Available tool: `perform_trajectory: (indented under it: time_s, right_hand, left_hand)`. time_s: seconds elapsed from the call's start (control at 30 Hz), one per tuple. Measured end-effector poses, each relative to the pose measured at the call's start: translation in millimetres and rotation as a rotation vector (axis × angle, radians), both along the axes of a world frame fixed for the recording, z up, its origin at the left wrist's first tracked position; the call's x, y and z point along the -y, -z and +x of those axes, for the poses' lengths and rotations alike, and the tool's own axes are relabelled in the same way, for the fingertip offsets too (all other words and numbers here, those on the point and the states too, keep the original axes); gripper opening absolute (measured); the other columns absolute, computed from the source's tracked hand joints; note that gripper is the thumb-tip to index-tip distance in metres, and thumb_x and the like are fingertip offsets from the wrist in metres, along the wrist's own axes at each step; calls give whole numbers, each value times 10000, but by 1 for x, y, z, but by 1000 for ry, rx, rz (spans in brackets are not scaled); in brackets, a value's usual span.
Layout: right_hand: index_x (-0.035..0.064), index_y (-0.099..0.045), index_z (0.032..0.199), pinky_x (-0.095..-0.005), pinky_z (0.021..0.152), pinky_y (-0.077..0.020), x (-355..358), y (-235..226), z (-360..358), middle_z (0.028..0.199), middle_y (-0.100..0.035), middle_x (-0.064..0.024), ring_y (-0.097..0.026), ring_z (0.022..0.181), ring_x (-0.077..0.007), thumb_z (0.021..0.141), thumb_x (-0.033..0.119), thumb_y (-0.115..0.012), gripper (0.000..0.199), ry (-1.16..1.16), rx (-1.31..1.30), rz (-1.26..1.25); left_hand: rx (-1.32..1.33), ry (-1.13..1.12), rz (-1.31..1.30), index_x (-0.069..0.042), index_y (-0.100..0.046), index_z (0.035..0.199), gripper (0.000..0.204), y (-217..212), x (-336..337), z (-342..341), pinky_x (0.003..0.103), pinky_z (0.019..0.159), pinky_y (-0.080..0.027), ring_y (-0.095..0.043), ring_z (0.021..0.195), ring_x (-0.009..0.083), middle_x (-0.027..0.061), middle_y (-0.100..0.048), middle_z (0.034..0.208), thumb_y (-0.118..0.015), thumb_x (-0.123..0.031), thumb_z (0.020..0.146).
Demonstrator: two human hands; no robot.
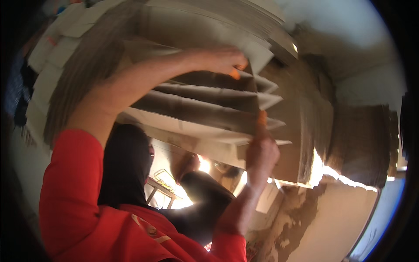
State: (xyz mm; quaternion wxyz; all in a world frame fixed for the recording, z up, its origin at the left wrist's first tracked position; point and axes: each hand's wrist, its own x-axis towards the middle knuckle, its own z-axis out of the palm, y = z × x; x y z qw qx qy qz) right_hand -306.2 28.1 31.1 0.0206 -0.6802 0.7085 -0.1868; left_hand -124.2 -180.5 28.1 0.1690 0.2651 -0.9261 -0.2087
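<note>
My left hand (229, 61) reaches across from the left, fingers curled and closed at the upper end of a thin brown cardboard edge (254, 89). Below it, my right hand (262, 153) is closed at the lower end of the same edge, one finger pointing up along it. Both hands have orange coverings on fingertips. Behind and between them, several folded cardboard sheets (196, 98) lie in layers, their pointed corners sticking out to the right. The exact grip of the fingers is blurred.
More cardboard stacks stand at the upper left (89, 74) and at the right (360, 144). A small metal-framed stool (163, 187) is below the layers, beside a dark-clothed leg (205, 218). Bright light comes through gaps under the right stacks. A stained wall or floor surface (331, 214) lies lower right.
</note>
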Motion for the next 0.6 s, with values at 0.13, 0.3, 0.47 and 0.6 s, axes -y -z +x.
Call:
perform_trajectory:
  time_s: [0.13,0.3,0.47,0.6]
  right_hand:
    - [143,-419,1399,-433,584,-480,0,19,-16,851,-628,-138,-616,698,-310,720,-90,-456,719,-38,-95,-59]
    - [199,-453,1377,-465,663,-464,0,18,-30,911,-639,-184,-605,775,-372,733,-117,-476,718,11,-78,-43]
    - [160,-516,1333,-465,690,-473,6,12,-23,946,-645,-226,-621,799,-382,783,-106,-397,622,26,-17,26]
    - [146,-497,1347,-468,649,-448,8,21,-31,855,-629,-247,-589,710,-375,760,-108,-402,647,-48,-15,-64]
  left_hand:
    - [94,-115,4,66,-525,809,422,-28,-33,15,437,661,-443,-565,741,377,216,-549,730,-753,-279,730]
    - [285,-121,6,48,-583,805,418,-41,-90,60,442,622,-455,-585,698,388,211,-579,719,-776,-305,692]
    - [144,-179,156,23,-586,822,289,-28,-105,93,413,604,-441,-578,688,334,157,-592,724,-700,-233,753]
    - [103,-198,231,47,-629,952,240,-19,-74,90,399,612,-423,-567,664,272,130,-589,709,-621,-31,725]
